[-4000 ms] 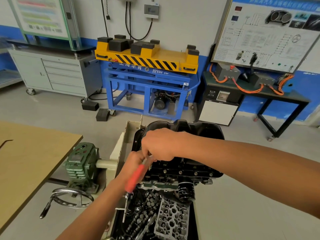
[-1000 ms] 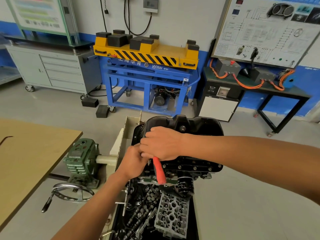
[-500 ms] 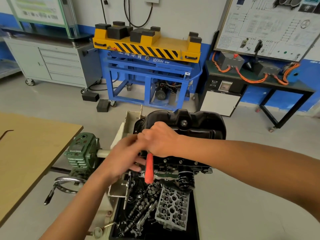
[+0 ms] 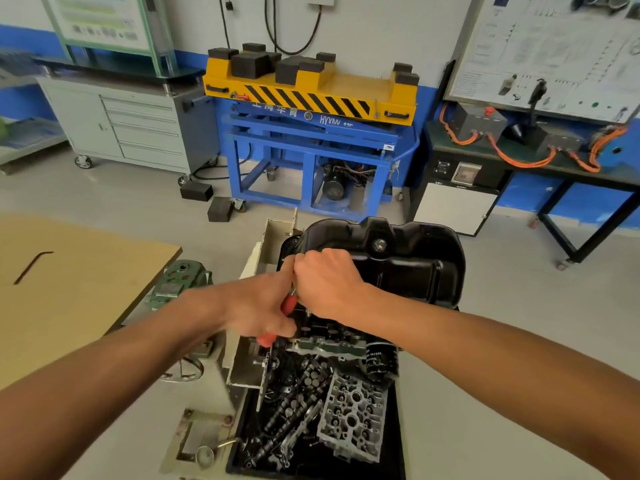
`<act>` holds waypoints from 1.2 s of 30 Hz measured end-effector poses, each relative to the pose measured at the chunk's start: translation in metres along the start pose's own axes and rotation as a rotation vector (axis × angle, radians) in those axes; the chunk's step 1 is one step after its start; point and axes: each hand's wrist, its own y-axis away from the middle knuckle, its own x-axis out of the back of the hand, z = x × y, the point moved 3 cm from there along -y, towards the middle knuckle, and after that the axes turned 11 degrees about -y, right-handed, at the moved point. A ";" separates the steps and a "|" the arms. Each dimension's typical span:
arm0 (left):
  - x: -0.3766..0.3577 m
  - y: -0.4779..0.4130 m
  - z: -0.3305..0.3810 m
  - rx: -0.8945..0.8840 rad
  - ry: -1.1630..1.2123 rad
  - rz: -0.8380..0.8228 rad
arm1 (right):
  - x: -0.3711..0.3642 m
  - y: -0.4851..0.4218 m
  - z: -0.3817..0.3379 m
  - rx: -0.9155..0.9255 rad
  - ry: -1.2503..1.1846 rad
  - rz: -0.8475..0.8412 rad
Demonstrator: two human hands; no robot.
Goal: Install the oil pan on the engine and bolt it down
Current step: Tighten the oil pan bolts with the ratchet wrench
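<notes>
The black oil pan (image 4: 398, 265) sat flange-down on the inverted engine (image 4: 332, 336), ready for bolting. The right hand (image 4: 325, 282) curled over the head of a red-handled wrench (image 4: 288, 303) at the pan's near-left corner (presumably on a bolt, hidden), steadying it; the left hand (image 4: 259, 306) gripped its handle for leverage. A parts tray (image 4: 394, 445) lay on grey floor (image 4: 502, 393).

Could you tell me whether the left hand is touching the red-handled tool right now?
Touching. The head view shows the left hand wrapped round the red-handled tool, with the red handle emerging on both sides of the grip.
</notes>
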 end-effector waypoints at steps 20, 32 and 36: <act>0.013 0.021 -0.028 0.114 0.481 0.387 | 0.014 -0.028 0.001 0.645 0.070 -0.142; 0.006 0.019 -0.028 0.128 0.529 0.424 | 0.004 -0.030 0.003 0.519 0.123 -0.189; -0.002 0.023 -0.014 0.227 0.394 0.370 | 0.009 -0.032 -0.012 0.412 0.124 -0.199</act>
